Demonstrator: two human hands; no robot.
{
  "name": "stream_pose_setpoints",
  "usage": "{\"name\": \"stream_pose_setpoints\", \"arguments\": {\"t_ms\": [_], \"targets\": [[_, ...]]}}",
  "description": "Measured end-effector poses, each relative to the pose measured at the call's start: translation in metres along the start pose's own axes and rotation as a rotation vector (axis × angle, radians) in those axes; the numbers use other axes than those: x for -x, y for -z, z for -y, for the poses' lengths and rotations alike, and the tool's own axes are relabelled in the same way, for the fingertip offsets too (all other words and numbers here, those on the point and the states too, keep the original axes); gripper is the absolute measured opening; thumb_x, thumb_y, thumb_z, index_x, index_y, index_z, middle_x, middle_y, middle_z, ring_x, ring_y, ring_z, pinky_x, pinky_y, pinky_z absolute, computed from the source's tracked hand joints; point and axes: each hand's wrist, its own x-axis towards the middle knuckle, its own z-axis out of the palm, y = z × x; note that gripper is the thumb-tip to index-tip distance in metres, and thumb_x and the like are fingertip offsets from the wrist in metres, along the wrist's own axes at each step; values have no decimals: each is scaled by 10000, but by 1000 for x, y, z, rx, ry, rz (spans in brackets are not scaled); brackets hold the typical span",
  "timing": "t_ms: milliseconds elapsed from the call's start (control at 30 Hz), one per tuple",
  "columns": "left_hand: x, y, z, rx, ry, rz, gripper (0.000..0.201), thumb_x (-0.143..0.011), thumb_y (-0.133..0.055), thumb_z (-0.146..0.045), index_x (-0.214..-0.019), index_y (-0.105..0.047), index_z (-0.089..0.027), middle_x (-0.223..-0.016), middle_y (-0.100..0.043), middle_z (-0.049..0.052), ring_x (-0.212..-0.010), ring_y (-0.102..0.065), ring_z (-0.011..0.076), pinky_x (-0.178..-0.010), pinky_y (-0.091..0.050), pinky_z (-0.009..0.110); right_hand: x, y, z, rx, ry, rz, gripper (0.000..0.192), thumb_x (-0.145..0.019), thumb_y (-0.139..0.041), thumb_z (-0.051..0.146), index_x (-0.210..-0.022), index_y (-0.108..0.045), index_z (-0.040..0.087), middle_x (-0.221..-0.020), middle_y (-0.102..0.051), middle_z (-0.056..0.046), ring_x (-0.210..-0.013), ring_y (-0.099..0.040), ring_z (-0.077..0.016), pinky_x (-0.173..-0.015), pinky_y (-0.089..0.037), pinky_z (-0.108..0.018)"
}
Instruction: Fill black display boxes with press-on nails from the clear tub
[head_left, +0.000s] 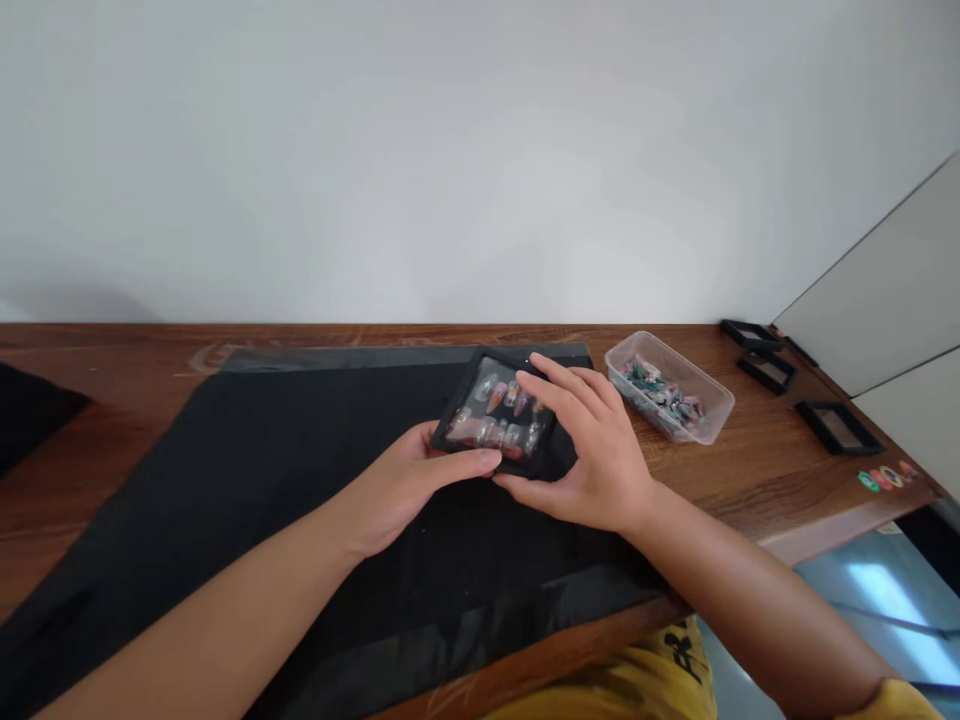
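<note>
A black-framed display case with a clear window is held tilted above the black mat. Behind the window are several decorated press-on nails in two rows. My left hand grips the case's lower left corner, its thumb lying along the bottom edge and its other fingers hidden underneath. On the right side, my right hand is closed around the case, its fingers over the top right part of the window and its thumb at the lower edge. Part of the nails is covered by the right fingers.
A black mat covers much of the wooden table. To the right stands a clear plastic tub of small wrapped pieces. Farther right lie several black frames and colourful round stickers. A white wall rises behind.
</note>
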Motion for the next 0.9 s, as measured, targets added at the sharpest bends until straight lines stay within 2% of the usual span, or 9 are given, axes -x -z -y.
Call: {"name": "stream_pose_setpoints", "arguments": {"t_ms": [133, 333, 500, 600, 767, 900], "targets": [[2, -5, -3, 1, 53, -68, 401, -560, -1003, -510, -867, -927, -264, -1025, -931, 94, -1161, -841, 405, -1142, -630, 523, -1, -1, 0, 5, 11, -10, 740, -982, -800, 519, -1619, -631, 182, -1700, -633, -216, -1499, -661, -368, -1282, -502, -561], [1, -9, -6, -5, 96, -117, 387, -506, -968, -465, -826, -912, -253, -996, -926, 100, -1090, -832, 392, -1083, -637, 514, 0, 0, 0, -4, 14, 22, 741, -979, -811, 498, -1630, -624, 196, -1724, -613, -196, -1516, -640, -367, -1288, -501, -551], [1, -10, -6, -8, 81, -123, 365, -526, -947, -463, -817, -895, -250, -982, -919, 94, -1044, -820, 370, -1030, -637, 498, 0, 0, 1, 7, 5, 28, 727, -988, -802, 531, -1621, -630, 217, -1712, -628, -190, -1500, -651, -367, -1282, -504, -577], [1, -10, -5, -19, 74, -147, 332, -538, -930, -470, -776, -872, -246, -920, -901, 88, -990, -811, 351, -991, -633, 483, 0, 0, 1, -1, 10, 27, 730, -997, -804, 534, -1614, -634, 185, -1698, -636, -211, -1500, -650, -369, -1278, -510, -573], [1, -14, -10, -17, 113, -193, 301, -505, -901, -471, -693, -829, -247, -768, -842, 62, -824, -759, 280, -825, -620, 404, -1, -1, 2, 1, 4, 31, 726, -1010, -796, 542, -1608, -643, 160, -1696, -636, -218, -1502, -642, -374, -1279, -512, -574], [3, -20, -16, 52, 167, -242, 262, -468, -855, -425, -661, -809, -255, -755, -839, 49, -773, -738, 255, -701, -605, 354, 0, -1, 2, 13, -18, 73, 769, -988, -808, 572, -1635, -626, 198, -1713, -625, -199, -1523, -628, -377, -1289, -498, -588]]}}
